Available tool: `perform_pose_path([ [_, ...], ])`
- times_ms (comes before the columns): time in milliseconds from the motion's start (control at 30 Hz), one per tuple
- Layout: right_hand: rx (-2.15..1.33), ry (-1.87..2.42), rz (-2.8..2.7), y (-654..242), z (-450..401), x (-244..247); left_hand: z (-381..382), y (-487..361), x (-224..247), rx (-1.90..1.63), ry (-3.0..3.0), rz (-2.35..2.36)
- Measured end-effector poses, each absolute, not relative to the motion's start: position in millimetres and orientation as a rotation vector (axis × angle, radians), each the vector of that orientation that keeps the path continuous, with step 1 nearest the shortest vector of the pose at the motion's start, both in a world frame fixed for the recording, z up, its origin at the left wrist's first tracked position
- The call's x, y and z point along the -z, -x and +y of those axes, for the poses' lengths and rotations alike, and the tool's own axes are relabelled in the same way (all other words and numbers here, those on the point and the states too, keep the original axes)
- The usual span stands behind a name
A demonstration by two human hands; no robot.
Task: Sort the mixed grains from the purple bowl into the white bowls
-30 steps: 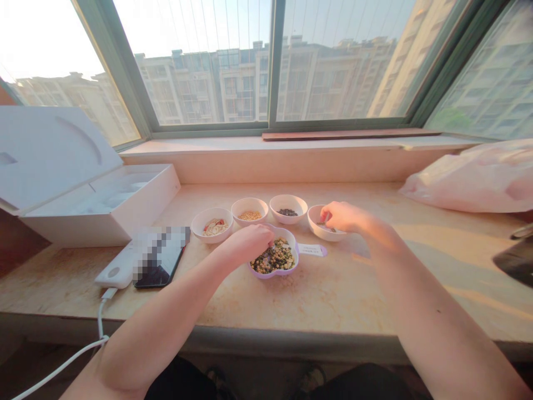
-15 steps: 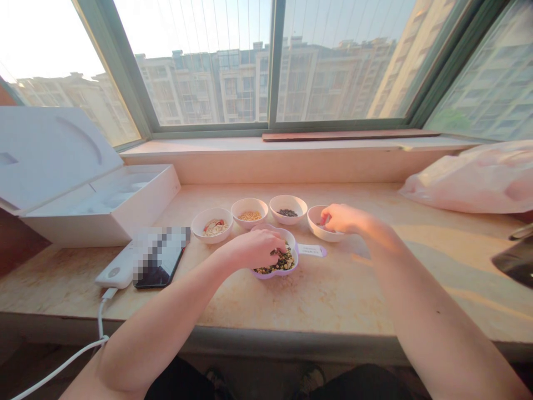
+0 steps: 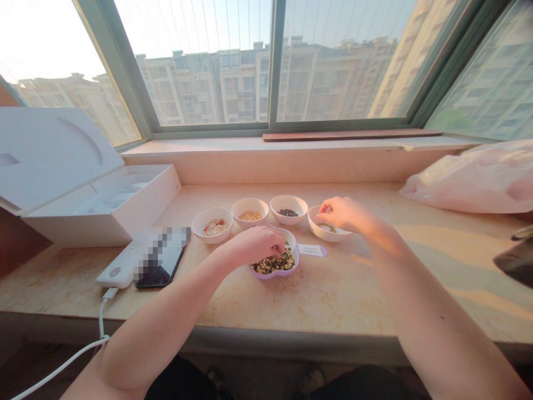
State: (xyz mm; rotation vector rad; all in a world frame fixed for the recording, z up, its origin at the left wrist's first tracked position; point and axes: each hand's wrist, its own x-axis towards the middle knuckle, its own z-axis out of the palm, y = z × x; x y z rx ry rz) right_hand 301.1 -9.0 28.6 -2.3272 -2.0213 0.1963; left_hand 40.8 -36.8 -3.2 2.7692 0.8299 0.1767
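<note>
Sunlit stone [image 3: 300, 311] lies nearest us. Our left hand [image 3: 259, 244] curls over mixed seeds [image 3: 270, 265] in the purple dish [image 3: 276, 274]; a brushing knuckle could scatter some. Beyond, our right hand's [image 3: 343, 214] fingers bunch above the rightmost white bowl [image 3: 328, 237], whose rim our wrist could tip. Full closure or anything held, we can't tell.

Black trousers [image 3: 179, 382], dark shoes [image 3: 313, 380], bare forearms [image 3: 425, 294]; small mole [image 3: 442, 318] on right.

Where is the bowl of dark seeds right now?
In the head view, the bowl of dark seeds sits third from left in the back row, just behind the purple-rimmed bowl.
</note>
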Motion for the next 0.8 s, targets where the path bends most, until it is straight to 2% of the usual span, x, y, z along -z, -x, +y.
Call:
perform_pose_path([
  [167, -0.147, 2.089, -2.047, -285.4, -19.5, -30.3, -23.4, -25.1, -6.2, -0.411, -2.711, 1.088],
  [333, -0.410, 1.612, -2.304, -258.2, -33.4, -21.2, -7.5, -7.5, -11.9, -0.683, -2.633, 1.378],
  [500, -0.649, 1.263, -2.525, -229.8, -45.7, -7.3, -0.3, 0.3, -7.9, -0.637, -2.558, 1.647],
  [800, -0.669, 1.147, -2.679, -210.3, -52.7, 3.4, 4.6, 3.9, -3.0, -0.418, -2.646, 1.746],
])
